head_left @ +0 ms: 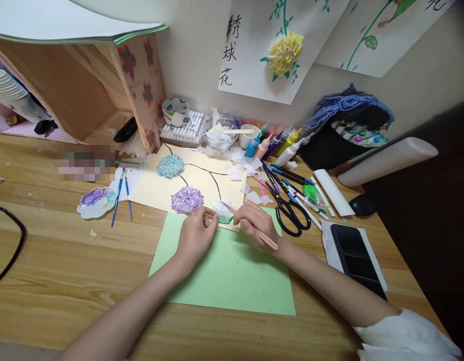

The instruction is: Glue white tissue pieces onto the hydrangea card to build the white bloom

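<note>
My right hand [256, 225] grips a flat wooden craft stick [267, 239] like a pen, its far end touching a white paper flower [223, 213] with a green lower edge. Against the left side of this flower, my left hand [197, 230] has its thumb and fingers pressed together; whatever is between them is hidden. The flower sits at the near edge of a cream sheet [201, 159] with black drawn stems. A purple flower [187, 199] and a blue flower [170, 166] of crinkled paper bits are on that sheet. A green sheet [224, 276] lies under my wrists.
Black scissors [294, 218], pens [292, 173] and white paper scraps [254, 197] lie to the right. Paint bottles [252, 145] and a bowl [218, 140] stand behind. At left are paintbrushes [119, 198] and a paint palette [92, 208]. A black tray [354, 255] lies far right.
</note>
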Action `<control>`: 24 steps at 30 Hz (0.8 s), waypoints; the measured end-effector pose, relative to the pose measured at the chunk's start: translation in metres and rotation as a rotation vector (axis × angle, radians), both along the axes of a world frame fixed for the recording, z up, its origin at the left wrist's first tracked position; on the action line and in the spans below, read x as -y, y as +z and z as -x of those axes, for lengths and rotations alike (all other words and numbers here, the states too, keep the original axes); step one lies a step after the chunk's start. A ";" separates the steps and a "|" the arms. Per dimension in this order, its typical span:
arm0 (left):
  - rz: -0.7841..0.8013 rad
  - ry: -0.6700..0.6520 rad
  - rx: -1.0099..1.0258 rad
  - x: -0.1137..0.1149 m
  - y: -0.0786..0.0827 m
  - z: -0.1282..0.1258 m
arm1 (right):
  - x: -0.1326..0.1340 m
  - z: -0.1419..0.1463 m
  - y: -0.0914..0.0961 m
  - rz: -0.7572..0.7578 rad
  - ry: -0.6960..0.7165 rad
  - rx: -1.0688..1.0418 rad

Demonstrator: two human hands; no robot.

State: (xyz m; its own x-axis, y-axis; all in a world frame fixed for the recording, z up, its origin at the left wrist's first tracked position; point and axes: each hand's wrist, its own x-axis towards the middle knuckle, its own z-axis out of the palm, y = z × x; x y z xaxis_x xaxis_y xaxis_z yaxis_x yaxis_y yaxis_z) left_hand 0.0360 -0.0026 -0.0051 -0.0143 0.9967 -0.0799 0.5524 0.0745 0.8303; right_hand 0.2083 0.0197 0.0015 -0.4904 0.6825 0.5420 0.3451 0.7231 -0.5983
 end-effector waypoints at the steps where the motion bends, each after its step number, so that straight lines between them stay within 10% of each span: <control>1: 0.002 0.003 0.004 0.000 0.000 0.000 | 0.001 -0.001 -0.001 -0.032 0.053 -0.006; 24: -0.015 0.019 -0.016 0.000 -0.001 0.001 | -0.008 0.006 -0.005 -0.072 0.113 0.124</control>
